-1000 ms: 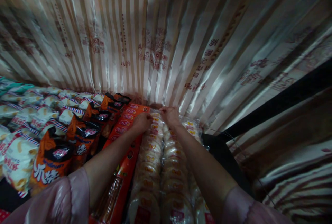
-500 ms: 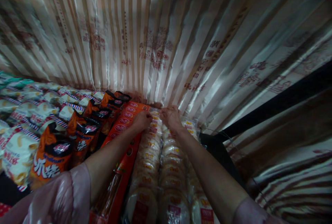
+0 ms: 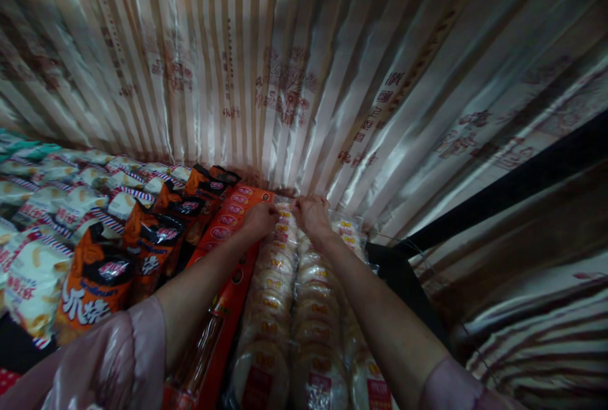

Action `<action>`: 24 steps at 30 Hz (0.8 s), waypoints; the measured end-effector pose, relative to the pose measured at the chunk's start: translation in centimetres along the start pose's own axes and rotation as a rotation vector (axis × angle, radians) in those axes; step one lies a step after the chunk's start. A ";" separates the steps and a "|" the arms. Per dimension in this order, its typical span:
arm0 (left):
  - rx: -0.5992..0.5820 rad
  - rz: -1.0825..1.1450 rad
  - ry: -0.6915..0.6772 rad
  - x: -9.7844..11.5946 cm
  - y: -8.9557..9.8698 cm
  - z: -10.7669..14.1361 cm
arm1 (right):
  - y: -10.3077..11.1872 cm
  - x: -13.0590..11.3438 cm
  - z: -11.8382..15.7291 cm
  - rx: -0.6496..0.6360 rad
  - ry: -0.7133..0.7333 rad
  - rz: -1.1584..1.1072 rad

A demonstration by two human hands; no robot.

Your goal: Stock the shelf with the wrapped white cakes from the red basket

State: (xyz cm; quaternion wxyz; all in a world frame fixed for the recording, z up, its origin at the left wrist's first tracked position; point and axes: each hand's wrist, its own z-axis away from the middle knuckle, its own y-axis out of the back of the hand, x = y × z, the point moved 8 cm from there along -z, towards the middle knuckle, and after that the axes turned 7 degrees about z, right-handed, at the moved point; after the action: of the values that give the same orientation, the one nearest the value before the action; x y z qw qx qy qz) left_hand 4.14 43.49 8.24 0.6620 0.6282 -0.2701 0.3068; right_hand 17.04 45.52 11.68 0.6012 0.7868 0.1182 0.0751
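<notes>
White snack bags (image 3: 35, 270) and orange-and-black snack bags (image 3: 97, 283) stand in rows; next come long orange-red packets (image 3: 225, 229); the left hand (image 3: 261, 220), fingers curled, meets the far end of the leftmost row of wrapped round cakes (image 3: 272, 286); the right hand (image 3: 312, 218) bends in opposite; whether either pinches wrapper, I cannot tell; all three cake rows look already lined up, leaving perhaps that far end.

So the left hand (image 3: 260, 220) and right hand (image 3: 311, 217) are at the far end of some round wrapped snacks (image 3: 273, 284), fingertips close together. Can't tell if they're gripping any wrapper. Red packaging (image 3: 235, 289) is just left of the left fingers, orange bags (image 3: 152, 248) further left, white bags (image 3: 38, 277) beyond those. Striped curtain (image 3: 285, 80) hangs right behind the fingertips.
</notes>
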 end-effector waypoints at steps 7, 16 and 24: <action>0.000 0.012 0.001 -0.2 -0.1 -0.1 | 0.3 0.0 0.3 0.070 -0.025 -0.021; 0.000 0.026 0.003 0.1 0.0 0.2 | 0.5 0.3 0.5 0.175 0.047 -0.151; 0.036 0.059 -0.021 -0.3 0.1 0.2 | 0.4 -0.4 1.8 0.103 0.218 -0.154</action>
State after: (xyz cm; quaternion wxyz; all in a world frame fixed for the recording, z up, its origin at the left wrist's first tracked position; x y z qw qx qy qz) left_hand 3.84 43.26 8.10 0.6384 0.6351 -0.2897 0.3243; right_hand 17.18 43.68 11.65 0.5477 0.7924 0.2464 0.1074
